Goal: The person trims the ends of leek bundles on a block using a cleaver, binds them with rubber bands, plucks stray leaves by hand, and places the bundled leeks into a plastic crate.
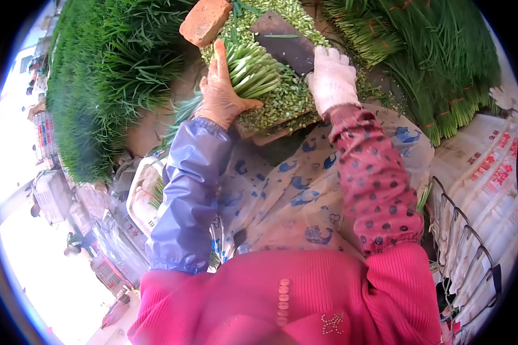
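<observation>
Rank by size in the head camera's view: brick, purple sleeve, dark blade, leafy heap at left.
1. Leafy heap
2. Purple sleeve
3. Brick and dark blade: too alike to rank

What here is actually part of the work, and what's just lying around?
Part of the work, it seems:
- left hand, gripping green stems
- right hand, on the blade
- chopped pieces

Probably just lying about:
- brick
- red-printed packaging

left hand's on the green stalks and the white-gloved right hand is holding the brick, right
The brick is wrong: the head view shows the white-gloved right hand holding a dark-bladed knife. The left hand is indeed on the green stalks.
</observation>
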